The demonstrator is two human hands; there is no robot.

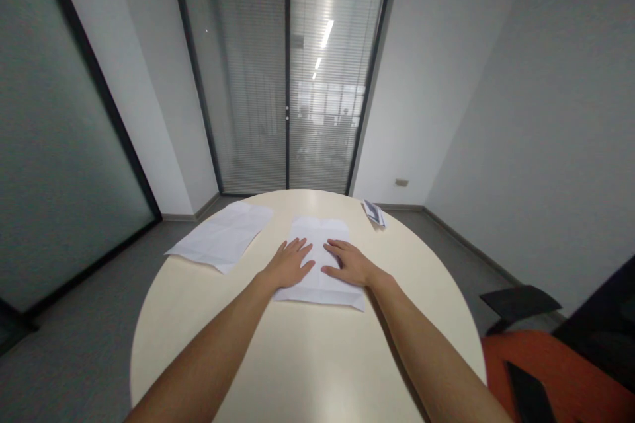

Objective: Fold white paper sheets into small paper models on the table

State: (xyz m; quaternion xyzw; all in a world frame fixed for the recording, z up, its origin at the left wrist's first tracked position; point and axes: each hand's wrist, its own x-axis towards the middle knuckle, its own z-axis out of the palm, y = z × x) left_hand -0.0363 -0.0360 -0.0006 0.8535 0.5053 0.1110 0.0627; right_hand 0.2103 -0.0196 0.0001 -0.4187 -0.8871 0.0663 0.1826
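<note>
A creased sheet of white paper point(317, 287) lies on the round cream table point(307, 357) in front of me. My left hand point(290, 264) rests on the sheet's left side, palm down with the fingers spread. On its right side my right hand point(347, 263) lies flat too, its fingers pointing inward. Neither hand holds anything. A larger white sheet point(223, 234) with fold lines is at the table's far left, its corner reaching past the edge. Near the far right edge sits a small folded paper point(374, 213) with dark printing on it.
An orange chair point(560, 377) with black armrests stands against the table's right side. Beyond the table is a glass door with blinds point(253, 79), with grey-white walls around it. A frosted glass panel point(54, 145) is on the left.
</note>
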